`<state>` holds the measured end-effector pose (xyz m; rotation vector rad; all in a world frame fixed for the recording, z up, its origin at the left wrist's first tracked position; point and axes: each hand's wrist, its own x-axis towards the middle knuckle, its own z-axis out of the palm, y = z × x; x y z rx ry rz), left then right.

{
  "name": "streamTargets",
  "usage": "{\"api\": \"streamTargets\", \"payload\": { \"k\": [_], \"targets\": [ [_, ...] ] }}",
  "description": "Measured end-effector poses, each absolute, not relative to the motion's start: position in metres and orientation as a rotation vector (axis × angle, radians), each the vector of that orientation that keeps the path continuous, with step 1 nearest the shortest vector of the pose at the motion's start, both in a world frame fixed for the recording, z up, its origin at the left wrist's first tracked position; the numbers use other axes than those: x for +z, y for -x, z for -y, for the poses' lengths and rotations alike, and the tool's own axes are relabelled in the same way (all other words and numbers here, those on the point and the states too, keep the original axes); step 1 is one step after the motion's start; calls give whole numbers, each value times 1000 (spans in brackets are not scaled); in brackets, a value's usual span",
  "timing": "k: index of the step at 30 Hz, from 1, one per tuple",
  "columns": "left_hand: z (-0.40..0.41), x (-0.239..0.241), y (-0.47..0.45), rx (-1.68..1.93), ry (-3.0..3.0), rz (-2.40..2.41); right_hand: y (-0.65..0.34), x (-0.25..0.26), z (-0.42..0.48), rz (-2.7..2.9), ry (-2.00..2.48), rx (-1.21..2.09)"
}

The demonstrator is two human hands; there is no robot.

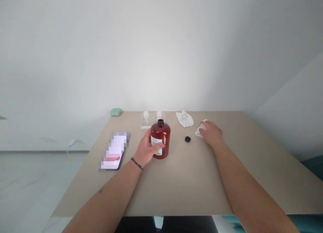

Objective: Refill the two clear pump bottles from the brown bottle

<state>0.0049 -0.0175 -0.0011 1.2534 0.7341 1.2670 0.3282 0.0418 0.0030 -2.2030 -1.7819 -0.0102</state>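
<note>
My left hand (147, 147) is wrapped round a reddish-brown bottle (165, 138) with a white label, its thumb across the front. The bottle stands upright and its neck is uncapped. To its right, a small black cap (187, 139) lies on the table. My right hand (211, 132) is closed over a crumpled white tissue (199, 132) on the tabletop, fingers pressed on it. A second crumpled tissue (185, 119) lies farther back, between the bottle and my right hand.
A phone (114, 151) with a lit, blurred screen lies at the left of the beige table (176, 189). A clear box (145, 125) with two white rounded tops stands behind the bottle. A small green case (115, 112) sits at the back left corner, near the wall.
</note>
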Motion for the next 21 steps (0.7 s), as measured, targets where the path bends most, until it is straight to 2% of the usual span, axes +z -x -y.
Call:
{"api": "streamTargets", "payload": {
  "k": [6,12,16,21],
  "targets": [
    [18,1,-4,1258,-1271,-749,-326,3,-38,1717,2303,-21],
    [17,-4,-1,1280,-1298,-802,-324,6,-40,1631,2186,-24],
    [16,-4,1,1326,-1316,-829,-328,15,-40,1319,1862,188],
    [23,5,-2,1275,-1328,-694,-287,27,-22,1059,1276,706]
  ]
}}
